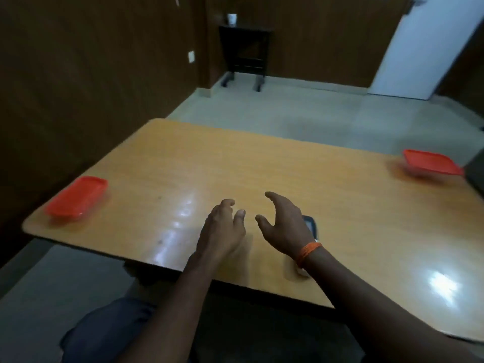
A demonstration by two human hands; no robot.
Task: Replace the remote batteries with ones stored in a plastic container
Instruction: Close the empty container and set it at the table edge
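A dark remote (310,224) lies on the wooden table (183,174), mostly hidden behind my right hand (285,226). That hand hovers over the table with fingers spread and holds nothing; an orange thread band circles its wrist. My left hand (222,229) floats just to its left, fingers loosely curled and apart, also empty. A plastic container with an orange lid (77,199) sits near the table's left edge. A second orange-lidded container (430,166) stands at the far right corner. Both lids are on, so their contents are hidden.
The table's near edge runs diagonally under my forearms, with my lap below it. Beyond the table lie a pale tiled floor, dark wood-panelled walls, a small black stand (245,52) with a white cup on top, and a white door (424,45) at the right.
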